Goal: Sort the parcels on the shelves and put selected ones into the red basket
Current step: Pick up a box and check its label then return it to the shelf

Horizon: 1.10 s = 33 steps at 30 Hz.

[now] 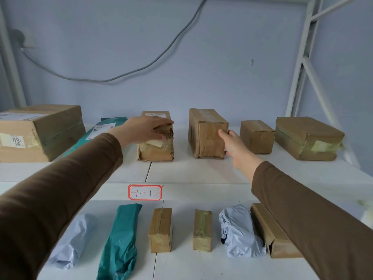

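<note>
Now L hand (141, 129) fingers grip torn box (156, 147) top; R hand (232, 143) touches taller box (205, 134).

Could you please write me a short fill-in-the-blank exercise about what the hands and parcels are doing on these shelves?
1. The left hand grips the top front of a torn ____ box.
2. The right hand touches the taped box on the ____ shelf.
3. The red-bordered label sticks to the shelf's front ____.

Missing words: cardboard; upper; edge

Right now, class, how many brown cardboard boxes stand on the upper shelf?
5: far left, under the left hand, beside the right hand, a small one, and far right. More may be out of frame.
</note>
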{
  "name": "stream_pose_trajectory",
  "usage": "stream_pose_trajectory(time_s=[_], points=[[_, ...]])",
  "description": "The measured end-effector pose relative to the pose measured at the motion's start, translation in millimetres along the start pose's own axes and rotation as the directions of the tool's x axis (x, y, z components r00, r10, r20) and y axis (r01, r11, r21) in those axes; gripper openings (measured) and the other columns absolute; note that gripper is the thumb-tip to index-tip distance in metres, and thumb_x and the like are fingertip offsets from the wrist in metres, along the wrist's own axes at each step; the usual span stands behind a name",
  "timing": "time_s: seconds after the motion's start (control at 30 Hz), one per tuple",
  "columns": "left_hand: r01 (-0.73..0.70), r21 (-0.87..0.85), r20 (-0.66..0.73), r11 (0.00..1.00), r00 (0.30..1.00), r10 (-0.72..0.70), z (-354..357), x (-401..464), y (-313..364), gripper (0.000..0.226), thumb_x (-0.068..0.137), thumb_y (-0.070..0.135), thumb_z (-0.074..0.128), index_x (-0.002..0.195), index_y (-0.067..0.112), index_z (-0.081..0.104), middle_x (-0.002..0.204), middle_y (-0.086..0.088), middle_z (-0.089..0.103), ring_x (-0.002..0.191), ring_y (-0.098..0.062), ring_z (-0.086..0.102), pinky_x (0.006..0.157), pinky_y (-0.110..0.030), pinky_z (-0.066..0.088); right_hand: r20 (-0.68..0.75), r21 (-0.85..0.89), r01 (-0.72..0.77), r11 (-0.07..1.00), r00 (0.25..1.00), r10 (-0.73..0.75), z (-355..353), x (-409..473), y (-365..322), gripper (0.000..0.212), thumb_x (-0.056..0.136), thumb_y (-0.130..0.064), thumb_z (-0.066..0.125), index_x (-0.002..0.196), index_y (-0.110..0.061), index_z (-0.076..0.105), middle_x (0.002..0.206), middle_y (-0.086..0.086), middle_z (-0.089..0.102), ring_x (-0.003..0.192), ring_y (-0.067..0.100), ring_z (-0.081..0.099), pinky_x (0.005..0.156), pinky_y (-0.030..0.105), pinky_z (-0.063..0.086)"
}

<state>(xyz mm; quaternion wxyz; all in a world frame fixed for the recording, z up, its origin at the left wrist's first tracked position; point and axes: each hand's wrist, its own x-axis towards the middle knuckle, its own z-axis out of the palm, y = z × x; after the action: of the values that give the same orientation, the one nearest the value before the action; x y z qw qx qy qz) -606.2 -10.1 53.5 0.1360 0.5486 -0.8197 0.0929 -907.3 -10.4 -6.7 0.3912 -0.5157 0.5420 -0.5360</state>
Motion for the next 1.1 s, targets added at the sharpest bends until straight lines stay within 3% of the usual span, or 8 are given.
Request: stream_pose_trajectory(time_s=[0.23,0.37,0.43,0.57,0.77,0.83,0.97,1.1], points=[[-0.005,-0.119,0.068,0.993,0.998,0.013,0.7,-10.0,-7.3,0.067,0.100,0.038,0.064,0.155,0.056,0.031,0.160,0.007,0.046,0.138,-0.026,0.051,0.116,-0.039,0.039,-0.012,0.005,-0.008,1.000,1.000,0.008,5.8,-3.6,-5.3,0.043,0.103,-0.053,0.052,0.136,-0.025,0.053,0.143,-0.004,0.057,0.132,0.019,0.051,0.107,0.038,0.039],[-0.019,-0.054,0.036,0.998,0.999,0.021,-7.0,-2.7,17.9,0.067,0.097,0.038,0.059,0.159,0.042,0.032,0.164,0.000,0.039,0.154,-0.029,0.030,0.126,-0.044,0.022,-0.026,0.005,-0.027,1.000,0.999,0.027,6.4,-7.4,-12.8,0.073,0.098,-0.066,0.050,0.155,-0.023,0.038,0.158,-0.002,0.044,0.145,0.024,0.042,0.115,0.043,0.036],[-0.037,-0.248,-0.064,0.968,0.998,0.021,-10.6,0.3,43.7,0.064,0.100,0.033,0.058,0.159,0.036,0.034,0.163,-0.003,0.040,0.154,-0.029,0.032,0.124,-0.044,0.024,-0.034,0.005,-0.020,1.000,0.999,0.020,5.6,-7.7,-16.5,0.080,0.097,-0.070,0.048,0.160,-0.023,0.031,0.164,0.000,0.036,0.149,0.024,0.036,0.118,0.044,0.033],[0.071,-0.852,0.005,0.518,0.992,-0.127,-1.0,11.9,97.2,0.069,0.106,0.036,0.055,0.165,0.023,0.023,0.171,-0.003,0.025,0.157,-0.024,0.027,0.125,-0.040,0.026,-0.035,0.016,0.018,1.000,0.999,-0.017,5.6,-3.4,-26.0,0.078,0.099,-0.071,0.038,0.160,-0.024,0.032,0.166,0.000,0.035,0.151,0.025,0.034,0.118,0.041,0.031],[0.302,-0.950,0.280,0.074,0.935,-0.219,25.1,31.8,134.3,0.050,0.109,0.045,0.046,0.144,0.010,0.051,0.143,-0.003,0.057,0.139,-0.028,0.051,0.119,-0.040,0.039,-0.001,0.070,-0.074,0.995,0.997,0.074,4.4,4.2,-24.7,0.080,0.094,-0.075,0.044,0.158,-0.026,0.041,0.162,0.001,0.044,0.148,0.023,0.042,0.124,0.046,0.032],[0.260,-0.964,0.244,0.046,0.944,-0.224,30.7,30.6,138.9,0.044,0.108,0.043,0.048,0.136,0.011,0.059,0.129,-0.005,0.066,0.128,-0.025,0.059,0.116,-0.042,0.044,0.002,0.104,-0.061,0.993,0.998,0.061,-0.1,3.0,-19.2,0.076,0.094,-0.072,0.047,0.155,-0.027,0.045,0.158,0.000,0.048,0.145,0.022,0.045,0.122,0.048,0.034],[0.111,-0.988,0.089,0.107,0.977,-0.195,32.1,7.8,151.6,0.054,0.101,0.051,0.051,0.150,0.028,0.050,0.144,0.004,0.061,0.134,-0.016,0.055,0.118,-0.040,0.040,0.010,0.177,0.006,0.984,1.000,-0.008,-15.4,-33.6,-22.1,0.060,0.095,-0.066,0.052,0.146,-0.037,0.050,0.148,-0.009,0.056,0.137,0.015,0.049,0.117,0.046,0.039],[-0.069,-0.994,-0.085,0.086,0.976,-0.200,25.9,-39.9,185.4,0.048,0.103,0.039,0.054,0.150,0.031,0.045,0.144,0.008,0.060,0.134,-0.011,0.055,0.117,-0.041,0.040,0.046,0.365,0.122,0.923,0.988,-0.149,-38.7,-97.3,-23.2,0.048,0.097,-0.058,0.059,0.140,-0.037,0.055,0.131,-0.011,0.069,0.119,0.008,0.065,0.092,0.034,0.053]])
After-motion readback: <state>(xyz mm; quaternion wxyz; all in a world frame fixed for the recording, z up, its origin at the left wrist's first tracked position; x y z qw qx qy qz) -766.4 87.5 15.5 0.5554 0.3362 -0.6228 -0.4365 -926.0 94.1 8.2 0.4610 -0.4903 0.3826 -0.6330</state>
